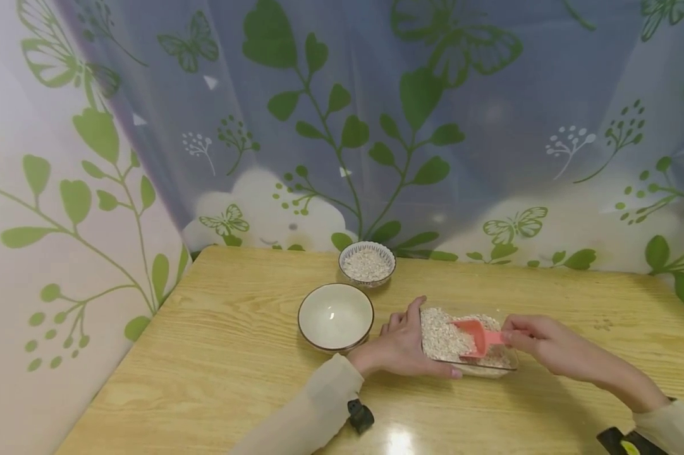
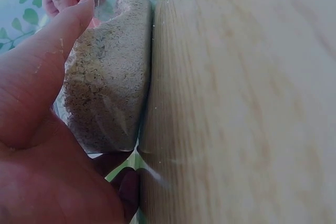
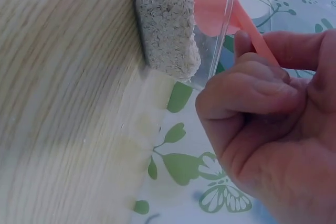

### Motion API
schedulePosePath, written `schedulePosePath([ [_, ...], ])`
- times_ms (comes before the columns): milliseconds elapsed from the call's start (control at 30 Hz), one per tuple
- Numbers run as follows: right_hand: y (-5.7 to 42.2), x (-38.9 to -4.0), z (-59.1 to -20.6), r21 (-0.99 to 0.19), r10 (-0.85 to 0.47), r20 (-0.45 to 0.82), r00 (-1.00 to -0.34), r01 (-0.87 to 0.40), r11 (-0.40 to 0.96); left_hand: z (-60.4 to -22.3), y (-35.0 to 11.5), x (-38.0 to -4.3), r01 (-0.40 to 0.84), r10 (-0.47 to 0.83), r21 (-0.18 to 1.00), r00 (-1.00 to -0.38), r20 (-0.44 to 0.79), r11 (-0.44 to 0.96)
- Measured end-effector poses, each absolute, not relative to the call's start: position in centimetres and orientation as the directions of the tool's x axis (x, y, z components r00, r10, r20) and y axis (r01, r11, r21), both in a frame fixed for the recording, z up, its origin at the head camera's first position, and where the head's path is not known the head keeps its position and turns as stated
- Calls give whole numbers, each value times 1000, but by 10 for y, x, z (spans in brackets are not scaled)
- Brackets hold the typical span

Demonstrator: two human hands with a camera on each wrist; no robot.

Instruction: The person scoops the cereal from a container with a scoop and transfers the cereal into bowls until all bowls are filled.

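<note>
A clear glass container (image 1: 467,370) of oat flakes (image 1: 440,335) sits on the table, its flakes showing through the side in the left wrist view. My left hand (image 1: 401,347) grips its left end, thumb along the near side and fingers at the far side. In my right hand (image 1: 538,338) is the handle of a pink scoop (image 1: 480,338), pinched between thumb and curled fingers. The scoop's bowl lies among the flakes, with some flakes at its mouth. From the right wrist, the scoop (image 3: 210,3) shows through the glass wall.
A cream bowl (image 1: 335,316) with a dark rim stands just left of the container, close to my left wrist. Behind it is a smaller patterned bowl (image 1: 367,264) with flakes inside. The wooden table (image 1: 205,354) ends at a leaf-printed curtain (image 1: 319,158).
</note>
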State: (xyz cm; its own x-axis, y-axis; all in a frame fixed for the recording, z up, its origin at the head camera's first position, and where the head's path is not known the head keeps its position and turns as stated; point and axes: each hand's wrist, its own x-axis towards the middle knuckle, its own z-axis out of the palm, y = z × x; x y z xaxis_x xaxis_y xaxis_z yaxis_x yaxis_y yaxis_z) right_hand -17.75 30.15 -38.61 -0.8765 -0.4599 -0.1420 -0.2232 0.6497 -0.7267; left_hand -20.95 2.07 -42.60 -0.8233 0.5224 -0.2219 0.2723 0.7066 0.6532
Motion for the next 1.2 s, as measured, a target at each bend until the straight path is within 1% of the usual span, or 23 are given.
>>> schedulePosePath([
  [100,299,-177,-386,-668,-426,-126,-896,-241,704,-425,21,-210,269,519,653,-825,-223,708],
  [200,296,-175,-386,-578,-425,-72,-902,-310,755,-425,21,-210,268,515,649,-828,-222,712],
  [233,295,-174,-386,-566,-430,-60,-901,-324,758,-425,21,-210,269,514,648,-828,-223,713],
  [400,292,-171,-385,-472,-498,35,-866,-454,756,-425,21,-210,273,513,641,-830,-220,717],
  [567,292,-171,-392,-409,-530,135,-837,-535,740,-425,21,-210,276,519,642,-825,-224,715],
  [733,292,-170,-398,-384,-528,189,-828,-557,736,-424,20,-210,268,519,644,-822,-235,717],
  [867,289,-168,-403,-390,-492,196,-848,-528,755,-424,20,-210,263,516,643,-822,-241,720],
  [933,288,-166,-405,-375,-471,203,-858,-513,772,-424,20,-210,264,513,638,-824,-241,724],
  [1100,283,-163,-409,-282,-463,271,-844,-529,800,-425,21,-210,271,508,626,-829,-234,731],
  [1200,281,-163,-410,-254,-469,309,-827,-548,797,-425,21,-210,272,509,627,-828,-234,730],
])
